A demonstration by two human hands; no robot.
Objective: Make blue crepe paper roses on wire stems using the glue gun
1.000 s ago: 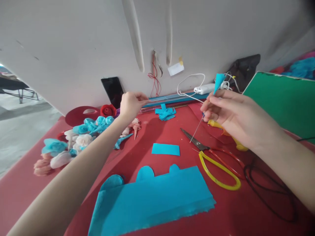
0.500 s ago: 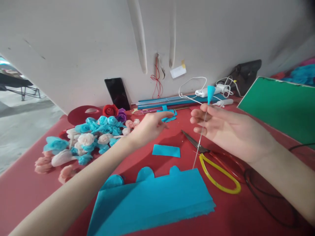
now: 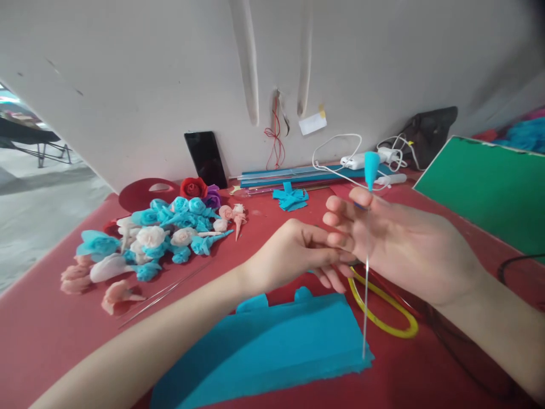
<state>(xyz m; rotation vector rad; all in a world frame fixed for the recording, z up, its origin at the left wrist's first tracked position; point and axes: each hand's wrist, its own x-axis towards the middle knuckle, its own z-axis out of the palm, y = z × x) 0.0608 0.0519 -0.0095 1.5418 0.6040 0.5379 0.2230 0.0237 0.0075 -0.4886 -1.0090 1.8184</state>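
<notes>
My right hand [image 3: 404,238] pinches a thin wire [image 3: 367,295] just below the rolled blue crepe-paper bud [image 3: 372,169] on its top end. The wire hangs down in front of the palm, its lower end over a large folded sheet of blue crepe paper [image 3: 272,341]. Close against the right fingers is my left hand [image 3: 302,253], its fingers loosely stretched and apart, with nothing visible in them. Behind and below both hands lie scissors [image 3: 395,326]; one yellow handle shows and the blades are hidden. The small blue paper strip is almost wholly covered by my left hand.
Crepe-paper roses [image 3: 149,238] in blue, white and pink are heaped on the left of the red table, near loose wires [image 3: 166,292]. Blue paper scraps [image 3: 290,197], a phone [image 3: 206,159], a white power strip [image 3: 357,161] and a green board [image 3: 485,193] stand or lie farther back.
My left hand has moved right and down, from near the blue scraps to beside my right fingers. The wire has swung to hang nearly upright, its lower end now farther right.
</notes>
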